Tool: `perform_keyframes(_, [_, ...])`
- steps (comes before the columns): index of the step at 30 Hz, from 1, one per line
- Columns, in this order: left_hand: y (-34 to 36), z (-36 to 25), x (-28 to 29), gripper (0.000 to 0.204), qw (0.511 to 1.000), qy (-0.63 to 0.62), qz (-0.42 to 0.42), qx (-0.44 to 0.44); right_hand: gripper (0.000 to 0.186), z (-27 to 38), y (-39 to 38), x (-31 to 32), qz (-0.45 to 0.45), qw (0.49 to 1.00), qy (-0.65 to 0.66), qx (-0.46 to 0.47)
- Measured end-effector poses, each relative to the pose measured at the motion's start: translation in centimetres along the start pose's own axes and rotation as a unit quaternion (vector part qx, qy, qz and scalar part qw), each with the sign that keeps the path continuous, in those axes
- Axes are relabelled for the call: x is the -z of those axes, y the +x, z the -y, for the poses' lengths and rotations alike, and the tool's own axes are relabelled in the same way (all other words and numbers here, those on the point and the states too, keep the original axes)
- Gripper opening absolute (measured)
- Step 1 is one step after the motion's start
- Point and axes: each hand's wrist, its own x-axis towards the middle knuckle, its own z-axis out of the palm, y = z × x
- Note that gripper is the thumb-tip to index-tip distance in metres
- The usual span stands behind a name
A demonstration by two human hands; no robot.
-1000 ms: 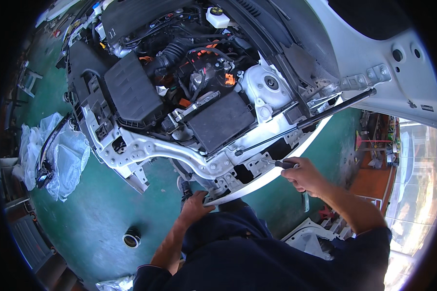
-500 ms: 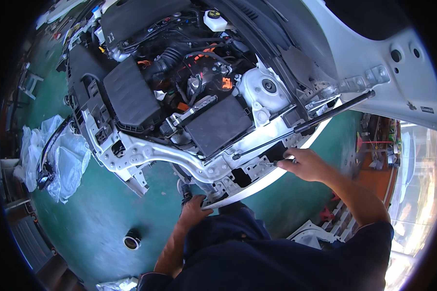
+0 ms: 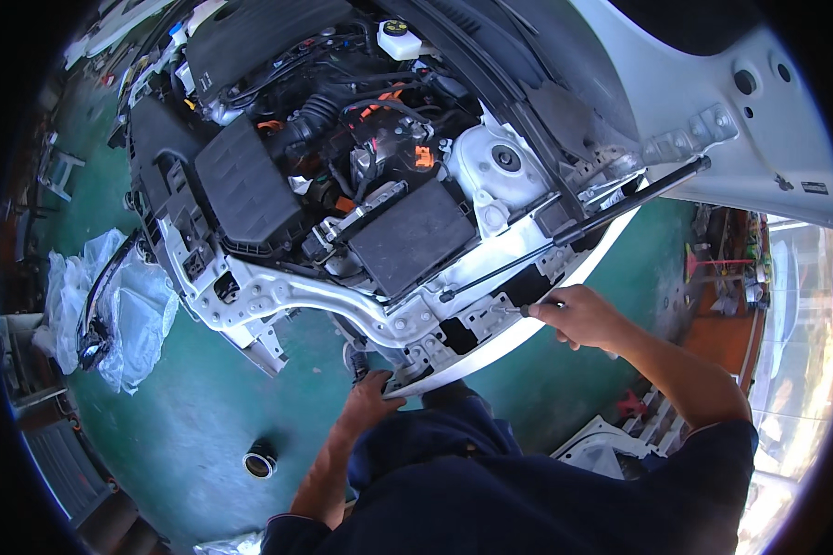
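My right hand (image 3: 574,316) is closed round a hand tool (image 3: 528,311) with a dark handle. A thin metal end points left at the bracket (image 3: 493,317) along the inner edge of the white fender (image 3: 491,356); whether the tip touches is too small to tell. My left hand (image 3: 372,396) grips the front end of that fender, thumb along the edge, with some fingers hidden. Beside those fingers hangs a dark part (image 3: 354,361).
An open engine bay holds a black battery cover (image 3: 415,239), an air filter box (image 3: 245,185) and a silver strut tower (image 3: 500,171). A gas strut (image 3: 634,202) crosses above the fender. Plastic sheeting (image 3: 139,314) and a dark cylinder (image 3: 260,458) lie on the green floor.
My right hand has shifted slightly and turned round the tool, with its lower fingers now showing more. My left hand keeps its place on the fender. The whole view has moved a little.
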Motion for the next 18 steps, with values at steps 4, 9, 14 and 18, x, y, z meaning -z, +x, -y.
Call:
perform_keyframes(4, [0.2, 0.0, 0.0, 0.068, 1.000, -0.008, 0.008, -0.002, 0.024, -0.2, -0.5, -0.2, -0.111, 0.860, -0.369, 0.336])
perform_keyframes(9, [0.3, 0.0, 0.2, 0.068, 1.000, 0.003, 0.012, -0.007, 0.028, -0.5, 0.3, 0.1, -0.134, 0.770, -0.475, 0.404])
perform_keyframes(14, [0.1, 0.2, 0.0, 0.068, 1.000, -0.008, 0.008, 0.002, 0.027, -0.7, 0.9, -0.6, -0.108, 0.965, -0.166, 0.172])
perform_keyframes(18, [0.3, 0.6, -0.1, 0.075, 0.999, 0.012, 0.033, 0.004, 0.042, -0.9, -0.1, -0.7, -0.089, 0.858, -0.408, 0.299])
